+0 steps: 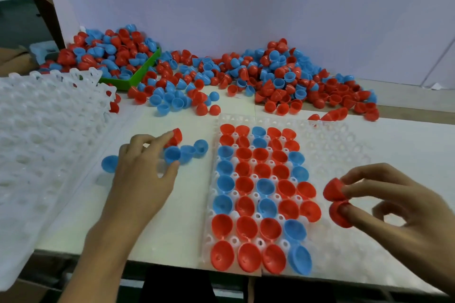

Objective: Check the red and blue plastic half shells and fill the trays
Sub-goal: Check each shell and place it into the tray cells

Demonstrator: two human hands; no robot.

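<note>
The right hand pinches two red half shells just right of the part-filled tray, while the left hand grips loose blue shells; they look light, stiff and slippery, best pinched at the rim.

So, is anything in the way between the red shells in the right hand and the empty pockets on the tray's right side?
Nothing visible. The right hand holds two red half shells right beside the tray's empty right-hand pockets, which look bare. The filled pockets lie further left, out of the path.
</note>
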